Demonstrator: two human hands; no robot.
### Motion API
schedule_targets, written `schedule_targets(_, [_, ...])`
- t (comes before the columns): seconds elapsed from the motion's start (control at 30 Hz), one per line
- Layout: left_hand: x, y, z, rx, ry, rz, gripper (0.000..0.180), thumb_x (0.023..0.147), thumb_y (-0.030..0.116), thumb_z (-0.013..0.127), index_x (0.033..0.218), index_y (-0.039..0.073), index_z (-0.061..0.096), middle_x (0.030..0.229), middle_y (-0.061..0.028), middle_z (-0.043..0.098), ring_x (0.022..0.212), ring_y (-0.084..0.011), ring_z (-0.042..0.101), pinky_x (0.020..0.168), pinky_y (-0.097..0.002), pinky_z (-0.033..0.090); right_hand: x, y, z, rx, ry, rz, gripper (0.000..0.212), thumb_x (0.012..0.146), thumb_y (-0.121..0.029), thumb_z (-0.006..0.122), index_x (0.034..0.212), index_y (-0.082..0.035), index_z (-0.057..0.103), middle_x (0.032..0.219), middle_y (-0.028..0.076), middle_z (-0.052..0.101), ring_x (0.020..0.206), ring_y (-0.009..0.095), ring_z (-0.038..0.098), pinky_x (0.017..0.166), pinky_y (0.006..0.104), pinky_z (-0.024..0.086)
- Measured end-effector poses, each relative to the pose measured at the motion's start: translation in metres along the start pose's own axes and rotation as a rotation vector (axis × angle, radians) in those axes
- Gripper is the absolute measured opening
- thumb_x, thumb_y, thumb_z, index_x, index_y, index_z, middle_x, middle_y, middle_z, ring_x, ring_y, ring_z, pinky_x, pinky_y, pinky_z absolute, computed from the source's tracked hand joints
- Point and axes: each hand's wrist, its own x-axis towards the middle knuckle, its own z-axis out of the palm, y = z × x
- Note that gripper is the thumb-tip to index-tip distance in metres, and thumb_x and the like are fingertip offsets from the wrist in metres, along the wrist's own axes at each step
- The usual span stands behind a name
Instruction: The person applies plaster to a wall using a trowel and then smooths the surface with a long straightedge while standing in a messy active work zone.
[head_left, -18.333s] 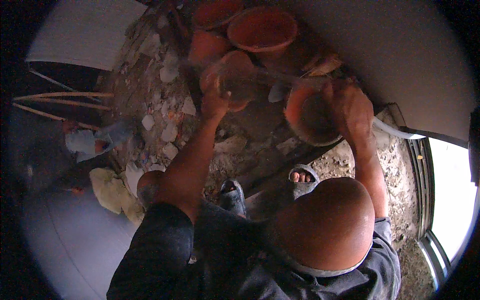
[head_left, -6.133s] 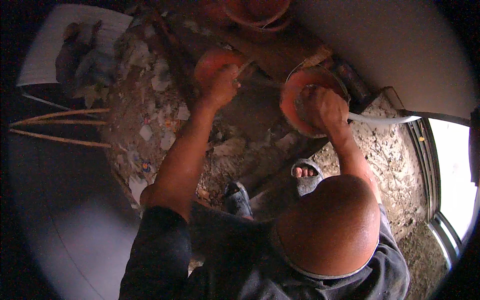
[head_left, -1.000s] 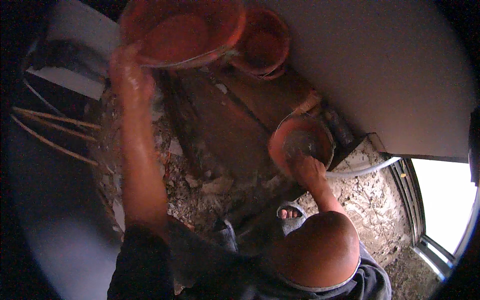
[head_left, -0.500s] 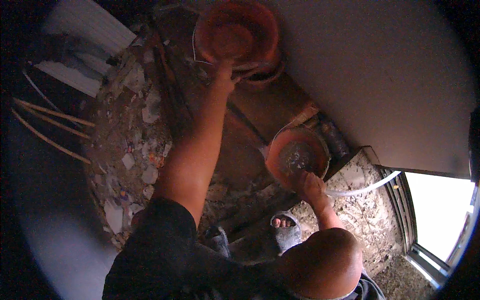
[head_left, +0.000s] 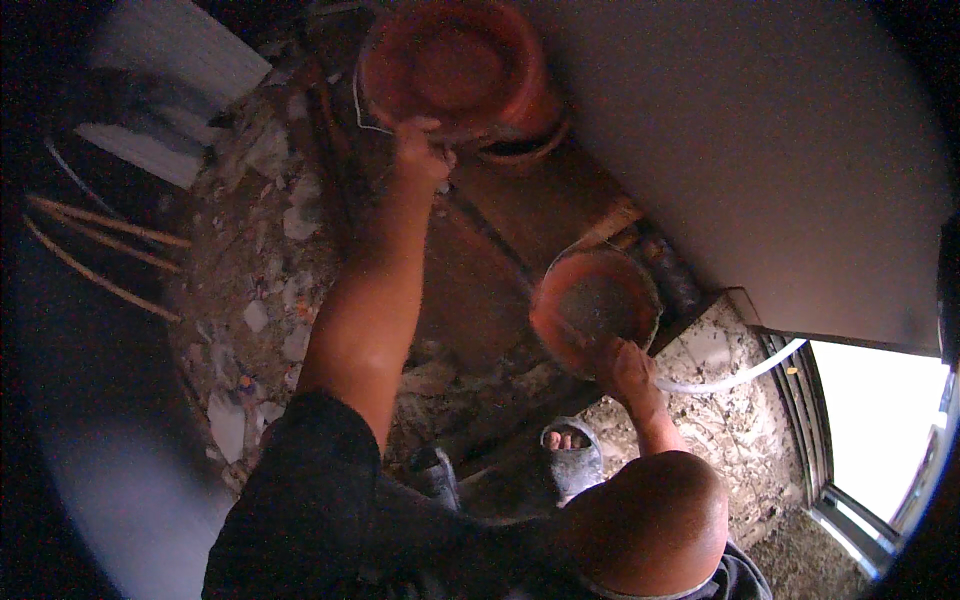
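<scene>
My left hand [head_left: 420,155] reaches far forward, its fingers closed at the near rim of a reddish-orange bucket [head_left: 440,110]. This bucket is tipped so that its round inside faces me, and a thin wire handle hangs at its left side. Nearer, on the right, my right hand [head_left: 628,375] grips the near rim of a second orange bucket [head_left: 552,318]. Dark, greyish contents [head_left: 600,305] lie inside that one. Behind the far bucket, the dark-edged rim of another reddish vessel [head_left: 535,150] shows partly.
A pale wall panel [head_left: 760,180] slopes along the right. Rubble [head_left: 260,260] covers the ground at left, beside thin bent rods [head_left: 110,240]. A white hose [head_left: 735,380] curves over a mud-spattered slab [head_left: 740,430] towards a bright opening [head_left: 880,430]. My sandalled feet [head_left: 570,455] stand below.
My left hand and the far bucket have shifted left, uncovering more of the vessel behind. The near bucket stays in place in my right hand; the bright flecks on its contents have faded.
</scene>
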Motion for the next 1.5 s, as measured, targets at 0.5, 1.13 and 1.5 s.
schedule_targets(0.5, [-0.032, 0.038, 0.047, -0.139, -0.283, -0.2, 0.034, 0.096, 0.039, 0.059, 0.122, 0.019, 0.049, 0.088, -0.0019, 0.054, 0.06, -0.0154, 0.049, 0.065, -0.039, 0.044, -0.024, 0.055, 0.005, 0.184, 0.041, 0.261, 0.048, 0.099, -0.049, 0.05, 0.107, -0.006, 0.07, 0.097, 0.031, 0.067, 0.098, 0.051, 0.063, 0.08, 0.0581, 0.05])
schedule_targets(1.13, [0.001, -0.05, 0.02, 0.643, -0.09, 0.223, 0.046, 0.095, 0.039, 0.059, 0.134, 0.017, 0.049, 0.109, -0.0056, 0.065, 0.088, -0.0233, 0.064, 0.085, -0.0493, 0.049, -0.033, 0.054, -0.001, 0.154, 0.218, -0.038, 0.042, 0.095, -0.039, 0.053, 0.1, -0.001, 0.069, 0.095, 0.032, 0.067, 0.093, 0.053, 0.062, 0.075, 0.0589, 0.048])
schedule_targets(1.5, [0.007, 0.02, -0.026, 0.636, 0.053, 0.272, 0.044, 0.095, 0.036, 0.059, 0.133, 0.015, 0.051, 0.11, -0.0063, 0.065, 0.092, -0.0236, 0.064, 0.087, -0.0496, 0.05, 0.004, 0.072, 0.079, 0.177, 0.054, 0.157, 0.029, 0.09, -0.035, 0.064, 0.098, -0.008, 0.07, 0.093, 0.02, 0.07, 0.086, 0.044, 0.065, 0.073, 0.0516, 0.053])
